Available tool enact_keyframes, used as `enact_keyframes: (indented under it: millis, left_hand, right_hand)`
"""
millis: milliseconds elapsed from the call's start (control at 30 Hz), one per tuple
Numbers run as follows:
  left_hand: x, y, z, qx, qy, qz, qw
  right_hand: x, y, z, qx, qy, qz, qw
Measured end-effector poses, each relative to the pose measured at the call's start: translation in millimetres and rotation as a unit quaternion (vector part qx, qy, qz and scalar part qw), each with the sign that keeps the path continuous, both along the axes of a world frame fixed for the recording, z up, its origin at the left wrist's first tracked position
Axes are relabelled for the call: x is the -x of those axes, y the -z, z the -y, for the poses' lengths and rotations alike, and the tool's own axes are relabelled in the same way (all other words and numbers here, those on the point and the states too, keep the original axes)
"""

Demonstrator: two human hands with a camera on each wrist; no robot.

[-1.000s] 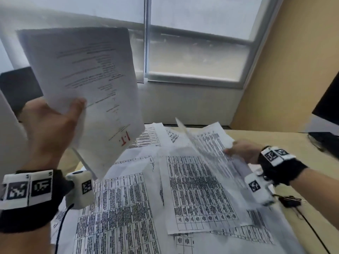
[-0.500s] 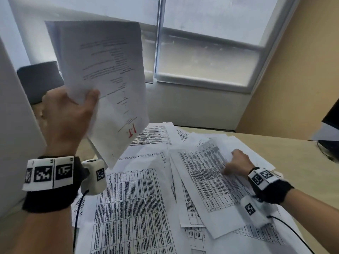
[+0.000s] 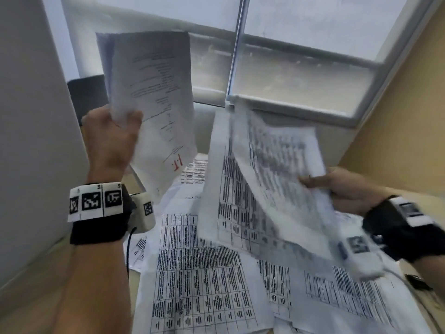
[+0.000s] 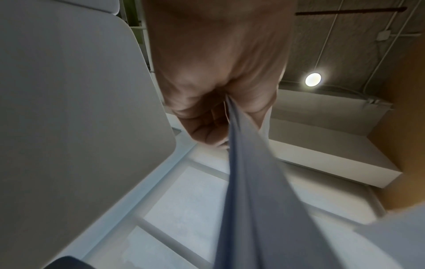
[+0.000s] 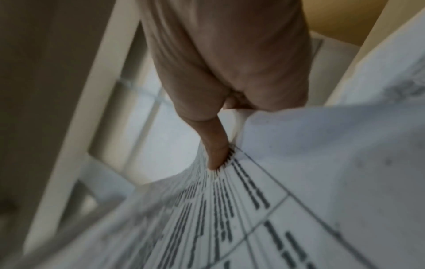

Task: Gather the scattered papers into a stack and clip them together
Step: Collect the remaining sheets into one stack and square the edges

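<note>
My left hand (image 3: 113, 138) is raised at the left and grips a small stack of papers (image 3: 154, 104) upright, its front sheet marked in red; the left wrist view has that stack (image 4: 248, 191) edge-on running out of the left hand (image 4: 216, 112). My right hand (image 3: 337, 186) pinches table-printed sheets (image 3: 262, 186) by their right edge and holds them lifted and tilted above the desk. In the right wrist view the thumb of the right hand (image 5: 216, 145) presses on the printed sheets (image 5: 287, 200). Several more printed papers (image 3: 199, 280) lie scattered flat on the desk below.
A window (image 3: 301, 68) fills the back, with a yellow wall (image 3: 409, 104) at the right and a pale panel (image 3: 31, 128) close on the left. A dark chair back (image 3: 86, 95) stands behind the held stack. A small dark object (image 3: 417, 282) lies on the desk at right.
My right hand, which was pressing on sheets lying on the desk, has picked them up and raised them toward the left hand's stack. The left hand stayed raised with its stack.
</note>
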State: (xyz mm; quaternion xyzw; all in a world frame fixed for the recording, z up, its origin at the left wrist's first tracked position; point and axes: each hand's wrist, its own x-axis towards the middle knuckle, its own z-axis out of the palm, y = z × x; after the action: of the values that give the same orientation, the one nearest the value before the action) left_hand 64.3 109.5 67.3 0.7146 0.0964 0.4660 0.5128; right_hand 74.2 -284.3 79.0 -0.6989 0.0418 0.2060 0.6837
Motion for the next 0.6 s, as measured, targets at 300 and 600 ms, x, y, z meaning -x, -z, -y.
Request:
enact_keyframes:
  millis: [300,600]
  left_hand:
    - [8,3,-18,-0.061,-0.04,-0.018,0.997]
    - [8,4,-25,-0.034,-0.033,-0.013,0.999]
  right_hand:
    - [-13,86,-99,0.277,-0.02,-0.027,0.96]
    - [-15,90,-135,0.443,-0.069,0.057,0.892]
